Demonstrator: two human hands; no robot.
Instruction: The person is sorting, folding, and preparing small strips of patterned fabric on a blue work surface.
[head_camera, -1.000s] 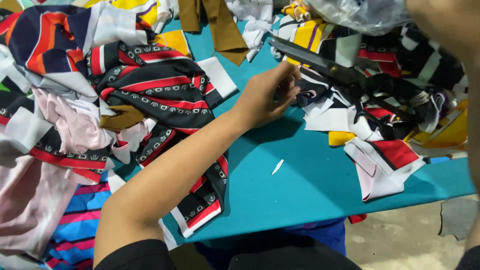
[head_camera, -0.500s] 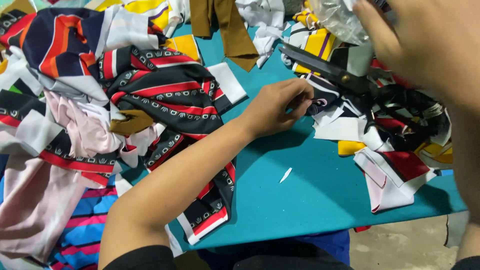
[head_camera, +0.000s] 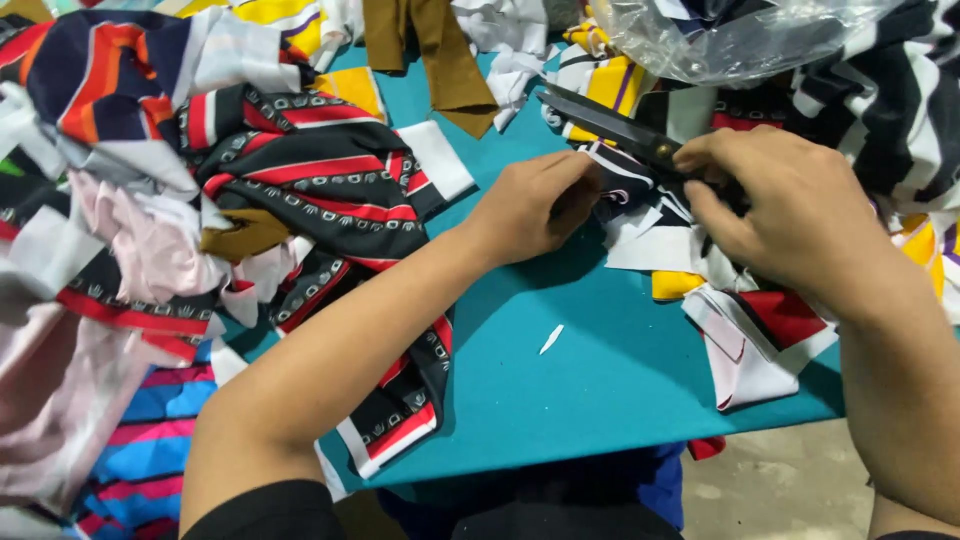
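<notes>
My left hand (head_camera: 530, 205) pinches the edge of a small striped fabric piece (head_camera: 622, 183) on the teal table (head_camera: 590, 390). My right hand (head_camera: 785, 205) comes down over the handles of the black scissors (head_camera: 610, 122), fingers curled around them. The scissor blades point up and left, lying just above the striped piece. Their handles are hidden under my right hand.
A big heap of black, red and white patterned cloth (head_camera: 300, 190) lies at the left, under my left forearm. Cut fabric scraps (head_camera: 740, 340) sit at the right. A clear plastic bag (head_camera: 740, 35) and brown cloth (head_camera: 430, 55) lie at the back. A tiny white sliver (head_camera: 551, 339) rests on the table.
My right hand has dropped from the upper right corner onto the scissor handles. My left hand stays on the striped piece.
</notes>
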